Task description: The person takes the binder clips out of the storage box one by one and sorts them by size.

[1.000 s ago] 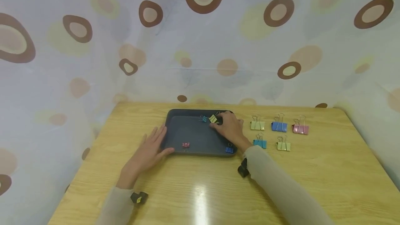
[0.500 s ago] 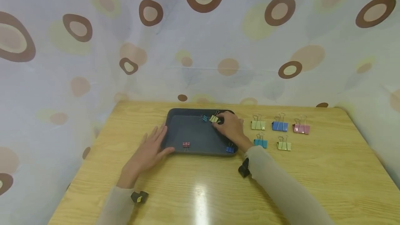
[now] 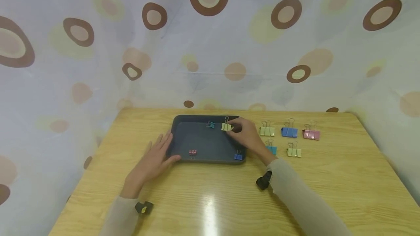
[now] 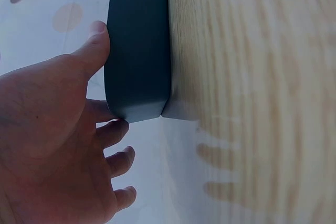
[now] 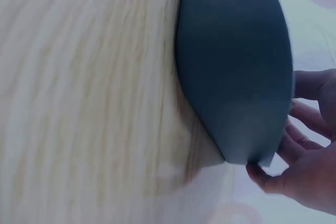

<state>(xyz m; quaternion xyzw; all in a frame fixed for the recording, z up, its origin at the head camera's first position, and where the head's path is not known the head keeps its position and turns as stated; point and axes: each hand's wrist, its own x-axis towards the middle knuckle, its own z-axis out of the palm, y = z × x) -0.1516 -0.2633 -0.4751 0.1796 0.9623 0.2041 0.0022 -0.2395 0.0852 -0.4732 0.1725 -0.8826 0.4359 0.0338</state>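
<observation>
While pinching the pale-yellow binder clip [image 3: 226, 127] with the right hand [image 3: 247, 134] near the back-right corner of the dark tray [image 3: 206, 141], go light and level now; steady the left side with the left hand [image 3: 153, 162] spread wide; avoid bumping the teal binder clip [image 3: 212, 125].

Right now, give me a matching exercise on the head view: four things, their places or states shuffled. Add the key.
Column one
1. left hand
2. right hand
3. small red clip
4. small blue clip

Column two
A. in the near right corner of the tray
B. touching the tray's left side
C. inside the tray by its near edge, left of the middle
D. pinching a yellow clip

Pairs: 1-B, 2-D, 3-C, 4-A
</observation>
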